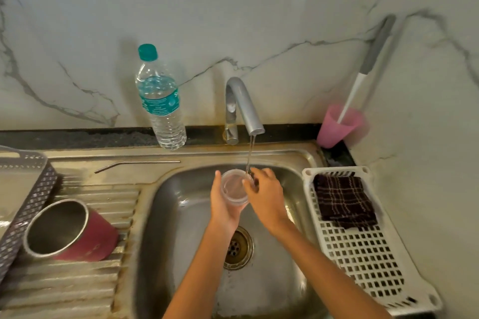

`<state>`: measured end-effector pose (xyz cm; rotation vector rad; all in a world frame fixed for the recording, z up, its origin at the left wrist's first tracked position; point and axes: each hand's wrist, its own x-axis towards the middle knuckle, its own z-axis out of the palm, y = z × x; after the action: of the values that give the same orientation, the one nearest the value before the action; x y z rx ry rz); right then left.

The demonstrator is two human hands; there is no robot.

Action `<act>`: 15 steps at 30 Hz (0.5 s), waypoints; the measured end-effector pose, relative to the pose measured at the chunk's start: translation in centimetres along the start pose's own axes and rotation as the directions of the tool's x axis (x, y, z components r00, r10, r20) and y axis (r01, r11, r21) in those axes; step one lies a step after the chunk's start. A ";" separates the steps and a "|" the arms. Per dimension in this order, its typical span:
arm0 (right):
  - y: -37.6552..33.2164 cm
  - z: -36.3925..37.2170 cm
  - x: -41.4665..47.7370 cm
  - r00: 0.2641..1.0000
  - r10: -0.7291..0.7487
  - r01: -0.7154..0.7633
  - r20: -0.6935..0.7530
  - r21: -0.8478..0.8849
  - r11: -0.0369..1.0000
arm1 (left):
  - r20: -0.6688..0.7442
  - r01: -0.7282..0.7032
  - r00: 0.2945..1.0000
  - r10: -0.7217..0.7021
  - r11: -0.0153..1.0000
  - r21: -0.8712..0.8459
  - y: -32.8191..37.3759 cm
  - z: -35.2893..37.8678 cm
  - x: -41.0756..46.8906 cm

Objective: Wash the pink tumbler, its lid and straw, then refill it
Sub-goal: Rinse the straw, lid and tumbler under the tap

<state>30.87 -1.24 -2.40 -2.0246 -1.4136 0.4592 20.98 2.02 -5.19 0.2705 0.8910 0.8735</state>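
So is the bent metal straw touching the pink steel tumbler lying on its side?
Apart. The head view shows the straw on the sink ledge, with ribbed drainboard between it and the tumbler.

Clear glossy plastic lid (234,186) in my left hand (223,204), wet and see-through. The sink (181,215) is brushed steel, dull and stained, ridged on the lower left. The tumbler (70,230) there is matt pink outside, shiny bare metal inside. Thin metal straw (137,164) above it. On the right, a white plastic grid tray (368,248) with nubby checked cloth (344,199). Glossy marble wall (233,8).
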 end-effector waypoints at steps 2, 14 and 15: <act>0.1 0.2 -0.4 0.969 -0.244 0.229 -0.040 -0.223 0.948 | 0.016 0.025 1.000 -0.025 1.000 -0.012 -0.3 0.3 0.4; 1.5 0.1 -1.0 0.907 -0.342 0.366 0.246 -0.059 0.929 | 0.067 -0.011 0.998 0.001 0.988 0.151 2.7 0.4 2.8; 1.8 0.1 -0.4 0.910 -0.345 0.382 0.229 -0.144 0.913 | 0.076 0.002 0.997 -0.015 0.986 0.169 2.9 0.7 2.9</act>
<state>31.95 -2.01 -3.67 -1.8276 -1.9779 0.3835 20.87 6.15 -4.86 0.4445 0.8951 0.7751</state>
